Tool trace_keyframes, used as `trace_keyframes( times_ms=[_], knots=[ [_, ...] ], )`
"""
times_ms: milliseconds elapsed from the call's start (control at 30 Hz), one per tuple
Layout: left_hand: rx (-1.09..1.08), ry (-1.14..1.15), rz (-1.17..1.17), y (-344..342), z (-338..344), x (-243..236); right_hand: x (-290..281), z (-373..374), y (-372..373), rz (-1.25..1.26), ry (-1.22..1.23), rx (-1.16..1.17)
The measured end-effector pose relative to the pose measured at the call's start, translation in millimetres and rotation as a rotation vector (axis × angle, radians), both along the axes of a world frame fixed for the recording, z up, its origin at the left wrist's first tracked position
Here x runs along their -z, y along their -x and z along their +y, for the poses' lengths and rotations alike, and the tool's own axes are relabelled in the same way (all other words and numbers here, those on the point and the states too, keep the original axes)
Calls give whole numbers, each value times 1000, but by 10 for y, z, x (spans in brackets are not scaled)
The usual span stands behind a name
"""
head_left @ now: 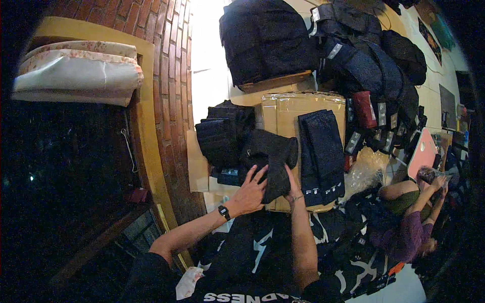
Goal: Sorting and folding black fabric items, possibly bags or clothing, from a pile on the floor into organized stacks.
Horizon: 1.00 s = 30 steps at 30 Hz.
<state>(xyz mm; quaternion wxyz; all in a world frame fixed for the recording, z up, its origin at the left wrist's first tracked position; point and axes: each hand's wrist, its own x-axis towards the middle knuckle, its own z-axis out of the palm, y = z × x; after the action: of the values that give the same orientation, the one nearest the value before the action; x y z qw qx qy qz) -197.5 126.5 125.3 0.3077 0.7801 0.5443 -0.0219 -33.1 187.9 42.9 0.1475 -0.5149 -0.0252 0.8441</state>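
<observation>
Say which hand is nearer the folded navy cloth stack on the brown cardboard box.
Right. The right hand is just left of the stack; the left hand is farther left, across the black cloth garment.

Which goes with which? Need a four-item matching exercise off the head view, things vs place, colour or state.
Column one:
1. Loose cloth
2. Folded stack
3. Wristwatch
4. Rolled bundle

Column two:
A. Strapped on behind the left hand
B. Dark red, among dark piles
C. Lying flat on the cardboard box, white marks along its near edge
D. Black, touched by both the left hand and the right hand

Pairs: 1-D, 2-C, 3-A, 4-B
</observation>
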Motion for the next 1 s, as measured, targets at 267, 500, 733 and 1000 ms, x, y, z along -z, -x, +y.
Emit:
trace_keyframes(
  times_ms=[267, 500, 733, 1000],
  knots=[
    [-273, 349, -593, 432, 225, -557, 203, 500, -222, -8, -119, 167],
    [-787, 605, -585, 772, -14, -980, -177, 1116, -111, 546, -152, 253],
    [-1441, 840, -1819, 844, -260, -568, -174, 1057, 44, 438, -199, -135],
    [-1614, 536, -1993, 945, 7, -385, 262, 88, -110, 274, 68, -298]
  ],
)
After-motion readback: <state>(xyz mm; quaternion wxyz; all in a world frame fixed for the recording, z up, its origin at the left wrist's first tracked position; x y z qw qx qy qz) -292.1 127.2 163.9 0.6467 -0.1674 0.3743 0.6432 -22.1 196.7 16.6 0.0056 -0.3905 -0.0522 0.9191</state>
